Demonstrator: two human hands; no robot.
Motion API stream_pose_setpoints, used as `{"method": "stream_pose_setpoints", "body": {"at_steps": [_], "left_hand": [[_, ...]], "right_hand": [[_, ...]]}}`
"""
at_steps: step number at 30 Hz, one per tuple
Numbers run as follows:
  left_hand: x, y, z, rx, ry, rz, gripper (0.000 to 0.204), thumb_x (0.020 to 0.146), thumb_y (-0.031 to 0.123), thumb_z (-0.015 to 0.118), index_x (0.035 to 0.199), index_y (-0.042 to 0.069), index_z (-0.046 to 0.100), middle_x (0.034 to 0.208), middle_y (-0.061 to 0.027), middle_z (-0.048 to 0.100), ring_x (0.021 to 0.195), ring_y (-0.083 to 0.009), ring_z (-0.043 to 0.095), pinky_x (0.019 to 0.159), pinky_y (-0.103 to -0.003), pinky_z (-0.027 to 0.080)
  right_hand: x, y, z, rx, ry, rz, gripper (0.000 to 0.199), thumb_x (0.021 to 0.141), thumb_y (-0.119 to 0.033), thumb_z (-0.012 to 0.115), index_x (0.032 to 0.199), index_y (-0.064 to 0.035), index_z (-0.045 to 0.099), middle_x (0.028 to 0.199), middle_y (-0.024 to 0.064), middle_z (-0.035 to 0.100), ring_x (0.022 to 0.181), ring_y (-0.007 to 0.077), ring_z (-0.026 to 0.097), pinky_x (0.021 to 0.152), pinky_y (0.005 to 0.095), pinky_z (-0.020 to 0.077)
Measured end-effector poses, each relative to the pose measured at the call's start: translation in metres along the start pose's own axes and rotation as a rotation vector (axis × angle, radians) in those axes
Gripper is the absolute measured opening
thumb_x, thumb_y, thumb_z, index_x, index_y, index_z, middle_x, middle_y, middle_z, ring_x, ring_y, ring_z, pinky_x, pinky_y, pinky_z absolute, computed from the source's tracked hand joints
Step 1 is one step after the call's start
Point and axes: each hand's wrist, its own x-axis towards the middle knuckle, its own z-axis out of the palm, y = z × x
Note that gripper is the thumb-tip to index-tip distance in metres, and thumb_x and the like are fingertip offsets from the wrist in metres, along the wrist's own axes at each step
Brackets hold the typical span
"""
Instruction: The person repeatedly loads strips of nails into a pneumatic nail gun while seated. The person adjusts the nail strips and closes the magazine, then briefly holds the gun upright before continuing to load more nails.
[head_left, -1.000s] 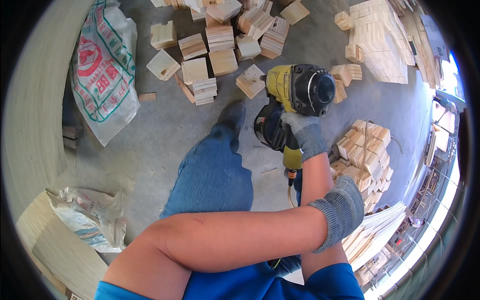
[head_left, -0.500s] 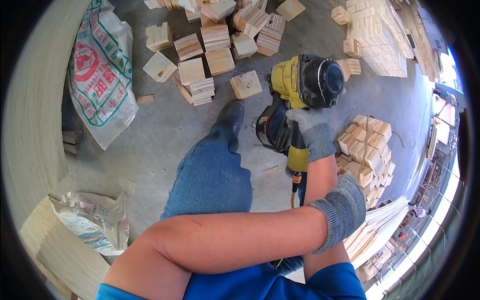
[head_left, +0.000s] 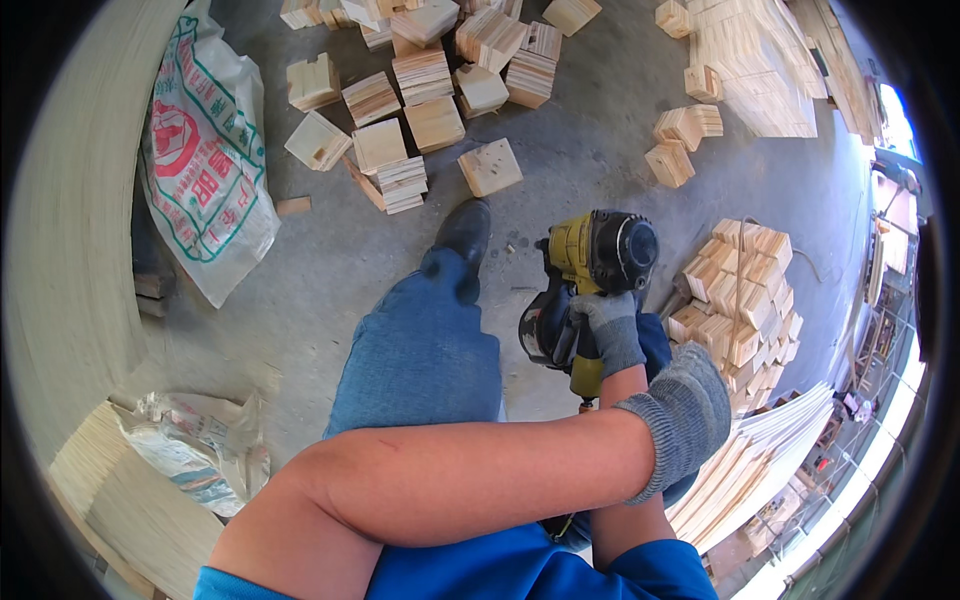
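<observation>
Head view, looking down at a concrete floor (head_left: pixel 330 250) strewn with cut wood. Curved plywood sheet (head_left: pixel 70 250) fills the rim from 8 to 11 o'clock. Person's left forearm crosses the lower frame from 7 o'clock toward 3 o'clock, ending in the left hand (head_left: pixel 685 415), which wears a grey knitted glove and is bent at the wrist; what it grips, if anything, cannot be told, since the palm faces away. Blue-trousered leg (head_left: pixel 420 350) runs up the centre to a dark shoe (head_left: pixel 465 228). White woven sack (head_left: pixel 205 180) with red and green print lies at 10 o'clock; a second, crumpled sack (head_left: pixel 190 450) lies at 8 o'clock. Stack of thin boards (head_left: pixel 760 455) sits at 4 o'clock, a bound bundle of wooden blocks (head_left: pixel 740 290) at 3 o'clock, and loose wooden blocks (head_left: pixel 430 90) scatter around 12 o'clock. Yellow and black coil nail gun (head_left: pixel 590 285) stands just right of centre, between the leg and the bundle, above the floor. Right hand (head_left: pixel 610 335), also in a grey glove, is clamped around the nail gun's handle from below, close beside the left hand.
</observation>
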Motion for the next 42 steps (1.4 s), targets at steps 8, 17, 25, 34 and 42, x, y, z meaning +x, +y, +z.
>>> {"method": "stream_pose_setpoints", "body": {"at_steps": [8,17,25,34,42], "left_hand": [[0.015,0.013,0.023,0.117,0.027,0.015,0.031,0.085,0.020,0.067,0.106,0.001,0.077,0.099,-0.0191,0.075,0.091,-0.0339,0.071,0.075,-0.055,0.049],[0.024,-0.029,0.006,0.173,0.223,0.156,0.023,0.086,0.026,0.068,0.096,0.006,0.067,0.086,-0.0150,0.067,0.080,-0.0286,0.069,0.072,-0.042,0.053],[-0.003,-0.053,-0.004,0.139,0.343,-0.129,0.030,0.093,0.026,0.063,0.114,0.007,0.071,0.105,-0.0203,0.071,0.100,-0.0402,0.067,0.089,-0.047,0.054],[-0.020,-0.118,0.130,-1.496,0.249,-0.675,0.056,0.100,0.058,0.055,0.128,0.012,0.069,0.114,-0.0064,0.073,0.098,-0.0245,0.070,0.082,-0.041,0.057],[-0.044,-0.064,0.160,-1.924,0.373,-0.414,0.037,0.097,0.033,0.069,0.121,0.005,0.071,0.112,-0.0089,0.074,0.096,-0.0264,0.071,0.085,-0.042,0.058]], "right_hand": [[-0.023,0.088,0.013,0.325,0.134,-0.039,0.036,0.081,-0.014,0.078,0.112,-0.0004,0.067,0.102,0.0128,0.072,0.090,0.0247,0.070,0.082,0.0371,0.0569],[-0.035,0.119,-0.003,0.619,0.376,-0.314,0.041,0.081,-0.019,0.080,0.118,-0.0056,0.067,0.112,0.0103,0.071,0.102,0.0245,0.067,0.094,0.0382,0.0542],[-0.121,0.058,-0.046,0.671,0.485,-0.490,0.054,0.075,-0.003,0.082,0.126,-0.0071,0.066,0.119,0.0078,0.071,0.112,0.0217,0.066,0.100,0.0373,0.0536],[-0.204,0.075,-0.020,0.835,0.584,-0.648,0.067,0.076,-0.025,0.090,0.135,-0.0111,0.063,0.139,0.0075,0.063,0.130,0.0239,0.056,0.116,0.0401,0.0391],[-0.279,0.100,-0.002,0.238,0.789,-0.675,0.069,0.086,-0.047,0.077,0.144,-0.0147,0.058,0.154,0.0078,0.050,0.144,0.0281,0.042,0.124,0.0431,0.0269]]}}
